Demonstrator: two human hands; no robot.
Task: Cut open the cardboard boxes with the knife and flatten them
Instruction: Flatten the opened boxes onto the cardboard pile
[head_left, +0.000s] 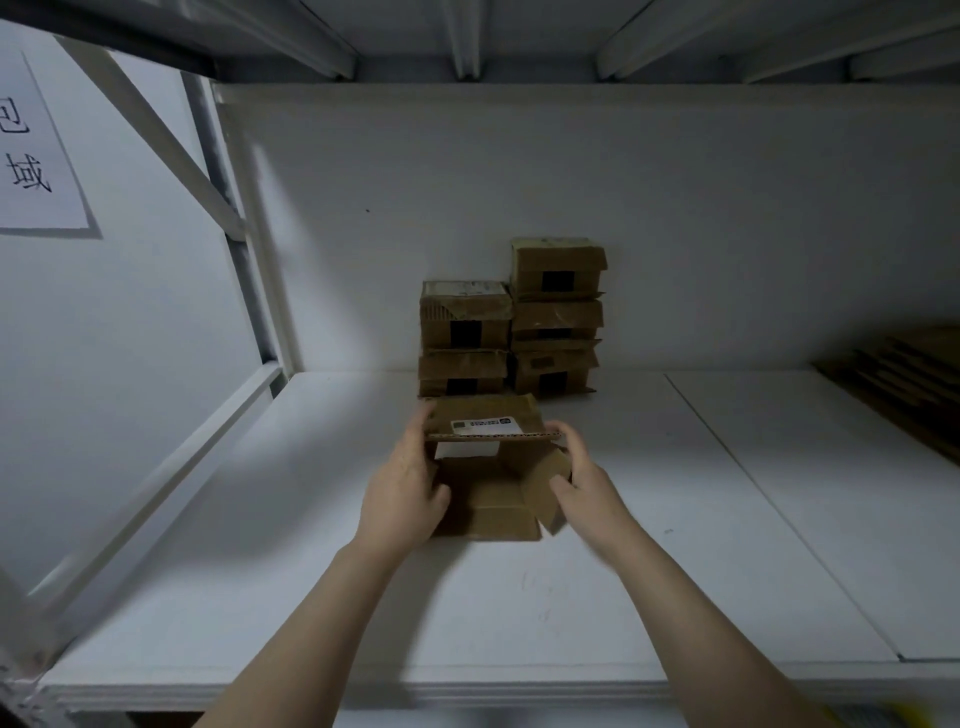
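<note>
Small brown cardboard box (488, 488), flaps open, mid white shelf (519, 597). Gripped at left wall by left hand (410, 478), right flap pinched by right hand (576, 478), likely for collapsing flat. Taped brown box stacks (511, 332) just beyond, awaiting cutting. Knife unseen.

White shelf board (519, 597) with a front-to-back seam (769, 499) on its right part; white back wall (675, 208) behind it, paper sign (36, 156) with printed characters and a diagonal brace (166, 140) to its left, pale beams (465, 41) above it.
</note>
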